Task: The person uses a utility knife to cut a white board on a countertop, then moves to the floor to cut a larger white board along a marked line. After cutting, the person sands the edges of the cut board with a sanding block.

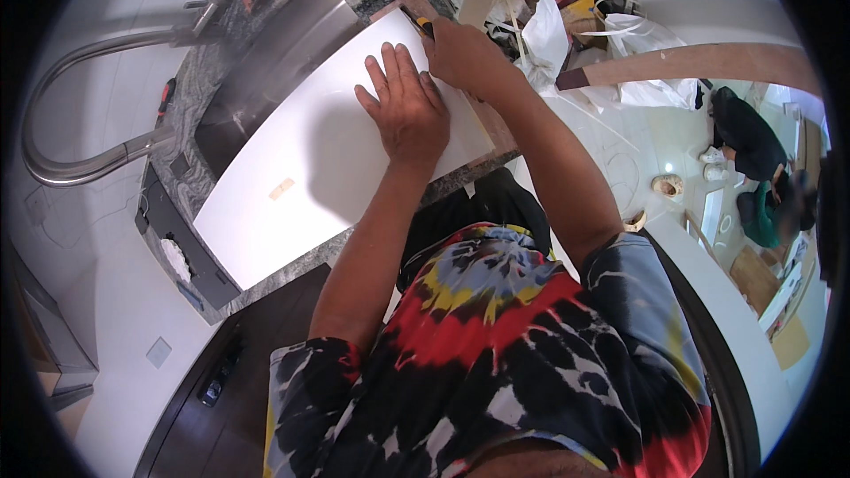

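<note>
A large white sheet lies over the stone counter and partly over the steel sink. My left hand rests flat on it, fingers spread, pressing near its far right part. At the sheet's far right corner my right hand is closed round a utility knife with a yellow and black handle. The knife's front end points toward the sheet's far edge; the blade itself is too small to make out. Under that corner shows a brown wooden board. A small tan patch sits on the sheet's surface.
A steel faucet curves at the left, near a red and black screwdriver. Several tools and white bags crowd the far right, beside a curved wooden piece. People in dark and green clothes crouch at the right.
</note>
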The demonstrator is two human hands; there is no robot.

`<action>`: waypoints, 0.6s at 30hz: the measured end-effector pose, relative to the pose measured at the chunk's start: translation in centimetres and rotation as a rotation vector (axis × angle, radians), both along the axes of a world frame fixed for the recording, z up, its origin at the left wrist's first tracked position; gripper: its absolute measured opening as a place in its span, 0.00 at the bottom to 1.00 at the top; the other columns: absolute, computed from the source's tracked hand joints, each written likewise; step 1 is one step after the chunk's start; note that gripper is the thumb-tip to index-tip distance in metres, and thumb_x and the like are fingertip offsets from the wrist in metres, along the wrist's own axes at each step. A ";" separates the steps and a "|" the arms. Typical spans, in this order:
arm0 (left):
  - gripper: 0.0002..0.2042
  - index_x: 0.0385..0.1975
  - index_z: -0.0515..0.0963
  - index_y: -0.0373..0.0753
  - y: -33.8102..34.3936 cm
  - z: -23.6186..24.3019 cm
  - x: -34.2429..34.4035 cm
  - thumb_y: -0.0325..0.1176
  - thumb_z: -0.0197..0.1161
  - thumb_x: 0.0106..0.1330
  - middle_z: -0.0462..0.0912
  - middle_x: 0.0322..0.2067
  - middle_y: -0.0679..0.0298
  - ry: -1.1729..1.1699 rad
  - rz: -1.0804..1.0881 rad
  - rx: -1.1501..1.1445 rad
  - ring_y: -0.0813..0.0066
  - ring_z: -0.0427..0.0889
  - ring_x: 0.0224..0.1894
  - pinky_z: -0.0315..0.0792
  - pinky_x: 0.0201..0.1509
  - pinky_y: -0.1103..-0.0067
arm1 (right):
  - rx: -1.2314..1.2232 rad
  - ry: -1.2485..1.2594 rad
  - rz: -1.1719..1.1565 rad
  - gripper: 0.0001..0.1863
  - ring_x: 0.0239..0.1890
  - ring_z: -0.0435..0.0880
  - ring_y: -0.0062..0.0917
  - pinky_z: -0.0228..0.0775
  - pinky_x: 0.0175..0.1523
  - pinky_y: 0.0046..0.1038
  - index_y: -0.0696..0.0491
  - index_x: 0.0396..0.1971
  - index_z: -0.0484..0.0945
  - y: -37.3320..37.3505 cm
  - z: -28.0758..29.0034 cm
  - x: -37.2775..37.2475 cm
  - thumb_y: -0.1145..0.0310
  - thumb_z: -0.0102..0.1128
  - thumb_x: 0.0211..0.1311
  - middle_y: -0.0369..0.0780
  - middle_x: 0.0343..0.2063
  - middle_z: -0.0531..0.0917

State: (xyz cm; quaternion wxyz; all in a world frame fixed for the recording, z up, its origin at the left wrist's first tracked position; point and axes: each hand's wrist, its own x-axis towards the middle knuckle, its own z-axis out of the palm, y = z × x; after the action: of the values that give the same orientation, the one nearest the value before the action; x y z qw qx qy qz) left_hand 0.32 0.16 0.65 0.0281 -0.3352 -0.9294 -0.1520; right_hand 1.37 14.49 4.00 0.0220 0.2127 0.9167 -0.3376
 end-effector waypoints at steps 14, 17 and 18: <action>0.28 0.70 0.59 0.32 -0.3 -0.2 -0.2 0.42 0.40 0.75 0.57 0.72 0.47 -0.063 -0.009 0.008 0.40 0.49 0.75 0.39 0.73 0.43 | -0.041 -0.082 -0.048 0.13 0.43 0.87 0.42 0.80 0.47 0.41 0.60 0.38 0.83 -1.5 1.8 2.7 0.66 0.62 0.58 0.48 0.37 0.87; 0.28 0.71 0.59 0.34 -0.6 -0.4 0.3 0.41 0.42 0.75 0.58 0.72 0.48 -0.029 -0.004 0.014 0.40 0.50 0.75 0.41 0.72 0.43 | -0.092 -0.107 -0.043 0.13 0.40 0.87 0.45 0.79 0.46 0.43 0.62 0.38 0.80 -2.3 1.8 5.9 0.66 0.58 0.61 0.51 0.33 0.86; 0.27 0.71 0.59 0.34 -0.5 -0.4 0.4 0.41 0.42 0.75 0.58 0.72 0.48 -0.027 -0.001 0.003 0.41 0.50 0.75 0.42 0.72 0.43 | -0.094 -0.117 -0.065 0.13 0.39 0.87 0.46 0.79 0.46 0.44 0.62 0.39 0.79 -2.6 1.8 6.9 0.67 0.56 0.62 0.52 0.32 0.86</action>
State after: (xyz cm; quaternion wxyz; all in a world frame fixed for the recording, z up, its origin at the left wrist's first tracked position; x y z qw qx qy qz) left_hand 0.69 -0.31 0.24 0.0160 -0.3335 -0.9293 -0.1578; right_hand 8.31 11.86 5.75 0.0746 0.2604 0.8897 -0.3675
